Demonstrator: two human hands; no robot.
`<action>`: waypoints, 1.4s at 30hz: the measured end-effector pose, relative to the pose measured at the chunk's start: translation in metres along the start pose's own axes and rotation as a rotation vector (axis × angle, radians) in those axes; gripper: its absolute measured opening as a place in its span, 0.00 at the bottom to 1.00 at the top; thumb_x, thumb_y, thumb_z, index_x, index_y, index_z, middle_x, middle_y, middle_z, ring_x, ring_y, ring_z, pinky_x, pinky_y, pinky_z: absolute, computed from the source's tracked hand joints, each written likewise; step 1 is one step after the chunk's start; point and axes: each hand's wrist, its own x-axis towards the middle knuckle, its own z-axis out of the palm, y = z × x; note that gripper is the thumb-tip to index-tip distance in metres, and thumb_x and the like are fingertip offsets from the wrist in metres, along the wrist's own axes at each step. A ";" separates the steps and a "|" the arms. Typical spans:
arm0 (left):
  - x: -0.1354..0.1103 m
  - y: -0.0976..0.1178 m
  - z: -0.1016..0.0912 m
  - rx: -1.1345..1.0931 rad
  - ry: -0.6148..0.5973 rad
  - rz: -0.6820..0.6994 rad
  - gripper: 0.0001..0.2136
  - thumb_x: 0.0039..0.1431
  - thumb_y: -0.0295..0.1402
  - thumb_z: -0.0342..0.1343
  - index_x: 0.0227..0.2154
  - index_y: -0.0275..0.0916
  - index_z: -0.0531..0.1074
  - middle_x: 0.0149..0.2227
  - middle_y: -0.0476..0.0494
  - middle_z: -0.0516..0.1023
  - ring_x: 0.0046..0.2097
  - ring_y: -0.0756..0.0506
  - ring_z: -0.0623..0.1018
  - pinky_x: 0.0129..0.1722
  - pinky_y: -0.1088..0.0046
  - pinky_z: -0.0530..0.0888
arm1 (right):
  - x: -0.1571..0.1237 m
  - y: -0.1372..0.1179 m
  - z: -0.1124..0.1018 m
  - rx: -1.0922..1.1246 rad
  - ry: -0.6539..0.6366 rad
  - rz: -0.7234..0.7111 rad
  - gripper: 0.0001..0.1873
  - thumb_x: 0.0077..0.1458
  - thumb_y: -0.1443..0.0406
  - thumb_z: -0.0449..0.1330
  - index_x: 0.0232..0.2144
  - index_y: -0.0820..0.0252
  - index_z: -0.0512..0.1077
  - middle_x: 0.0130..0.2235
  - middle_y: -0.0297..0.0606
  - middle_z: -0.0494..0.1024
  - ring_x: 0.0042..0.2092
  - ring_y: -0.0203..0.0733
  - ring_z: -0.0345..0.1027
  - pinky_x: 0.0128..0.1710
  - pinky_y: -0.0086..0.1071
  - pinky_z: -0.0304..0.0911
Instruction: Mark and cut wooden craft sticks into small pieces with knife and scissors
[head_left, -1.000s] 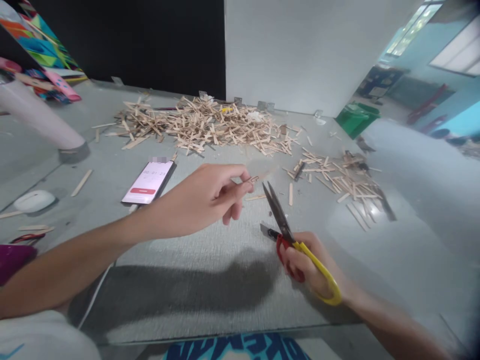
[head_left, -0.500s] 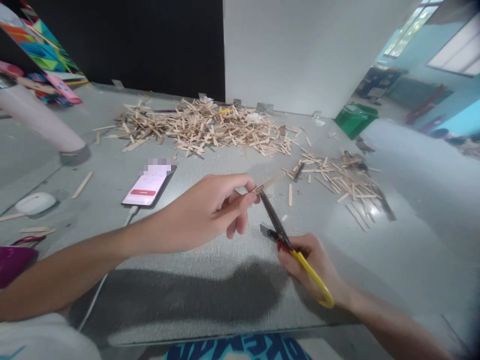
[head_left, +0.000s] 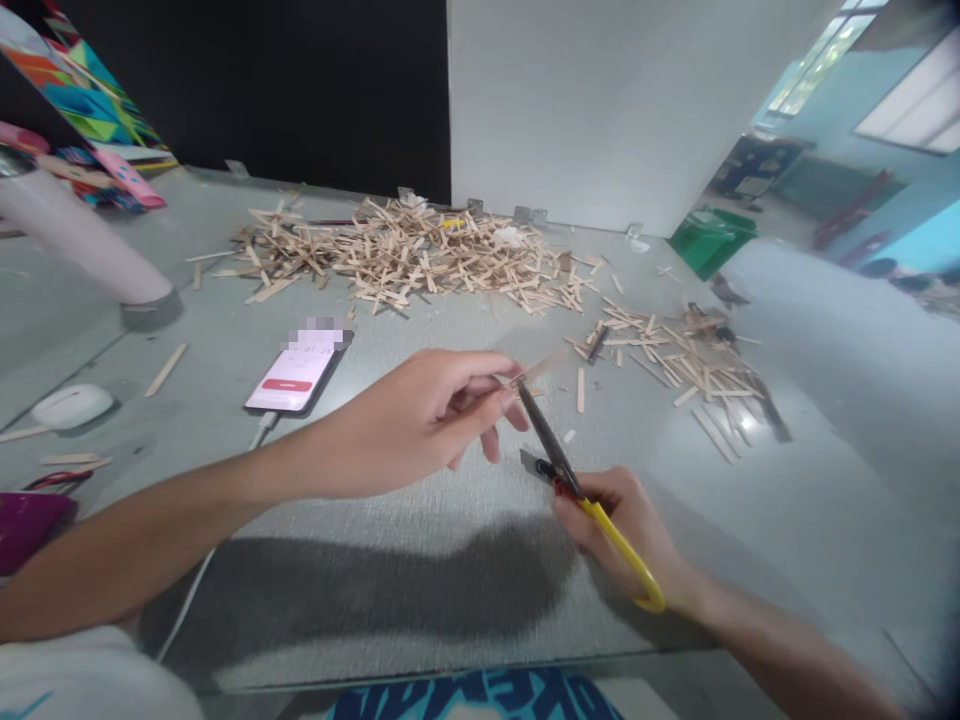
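Between the thumb and index finger of my left hand [head_left: 435, 415] is a thin wooden stick [head_left: 536, 368], partly blurred, pointing up to the right. My right hand [head_left: 626, 535] is wrapped round the handles of a pair of scissors [head_left: 551, 435] with a yellow and red grip. The dark blades point up and left, their tips touching or very close to the stick at my left fingertips. Beneath the hands lies the grey tabletop [head_left: 405, 560]. A small black-handled blade [head_left: 534, 463] shows beside the scissors; whether it lies on the table I cannot tell.
A large heap of wooden sticks [head_left: 420, 255] spreads along the back panel. A smaller pile [head_left: 690, 360] lies to the right. Left of my hands are a phone [head_left: 300, 370] on a white cable, a white mouse [head_left: 71, 406] and a pale bottle [head_left: 82, 235].
The fingers of my left hand have shifted slightly, the lower ones loosening and spreading. The stick has tilted a little; the scissors stay almost in place.
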 end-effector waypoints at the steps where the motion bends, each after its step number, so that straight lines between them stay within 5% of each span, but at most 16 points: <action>1: 0.002 -0.001 0.000 -0.045 -0.018 0.003 0.12 0.79 0.40 0.51 0.49 0.40 0.77 0.46 0.45 0.86 0.34 0.50 0.85 0.24 0.80 0.75 | 0.000 -0.001 0.000 0.001 -0.002 0.004 0.26 0.68 0.51 0.58 0.21 0.56 0.59 0.21 0.28 0.54 0.23 0.32 0.47 0.23 0.31 0.42; 7: 0.007 -0.009 0.003 -0.017 0.022 -0.026 0.12 0.77 0.36 0.52 0.49 0.36 0.79 0.44 0.40 0.86 0.32 0.48 0.86 0.20 0.80 0.73 | 0.000 -0.004 0.002 -0.008 0.006 0.048 0.28 0.68 0.51 0.58 0.20 0.56 0.57 0.21 0.27 0.52 0.24 0.31 0.44 0.22 0.31 0.40; 13: 0.009 -0.017 0.004 0.371 0.118 0.084 0.12 0.75 0.31 0.49 0.39 0.38 0.78 0.28 0.47 0.83 0.25 0.50 0.79 0.22 0.76 0.66 | -0.002 -0.006 0.002 0.053 -0.013 0.115 0.31 0.67 0.48 0.61 0.19 0.55 0.57 0.19 0.28 0.55 0.21 0.31 0.46 0.19 0.30 0.40; 18: 0.012 -0.027 0.002 0.503 0.128 0.106 0.13 0.78 0.32 0.44 0.43 0.39 0.74 0.34 0.45 0.84 0.29 0.49 0.80 0.27 0.75 0.69 | -0.005 0.002 -0.001 0.300 -0.165 0.232 0.37 0.68 0.42 0.59 0.14 0.54 0.60 0.12 0.29 0.58 0.14 0.31 0.51 0.14 0.28 0.45; 22: 0.012 -0.024 0.001 0.283 0.173 0.017 0.07 0.80 0.36 0.44 0.50 0.42 0.65 0.42 0.43 0.84 0.35 0.47 0.84 0.27 0.76 0.75 | -0.006 0.010 -0.003 0.429 -0.197 0.252 0.38 0.70 0.43 0.56 0.13 0.55 0.62 0.11 0.30 0.60 0.13 0.32 0.53 0.15 0.28 0.50; 27: 0.009 -0.012 0.005 -0.054 0.094 0.012 0.05 0.81 0.39 0.44 0.47 0.45 0.58 0.46 0.43 0.85 0.35 0.48 0.86 0.23 0.79 0.75 | -0.002 0.010 0.001 0.536 -0.085 0.141 0.31 0.62 0.39 0.62 0.24 0.58 0.71 0.15 0.28 0.65 0.18 0.35 0.62 0.23 0.30 0.65; 32: 0.007 -0.011 0.011 -0.097 0.041 -0.023 0.12 0.80 0.45 0.49 0.56 0.43 0.63 0.49 0.39 0.84 0.37 0.46 0.87 0.24 0.76 0.78 | -0.004 0.012 0.002 0.395 -0.098 0.164 0.30 0.66 0.41 0.61 0.26 0.60 0.71 0.22 0.34 0.73 0.20 0.32 0.63 0.20 0.26 0.58; 42: 0.010 -0.012 0.013 -0.103 0.131 -0.028 0.13 0.79 0.44 0.50 0.56 0.42 0.65 0.47 0.38 0.85 0.37 0.44 0.87 0.25 0.75 0.80 | -0.006 0.012 0.003 0.404 -0.034 0.177 0.31 0.64 0.40 0.61 0.24 0.58 0.68 0.16 0.29 0.66 0.17 0.32 0.58 0.17 0.25 0.55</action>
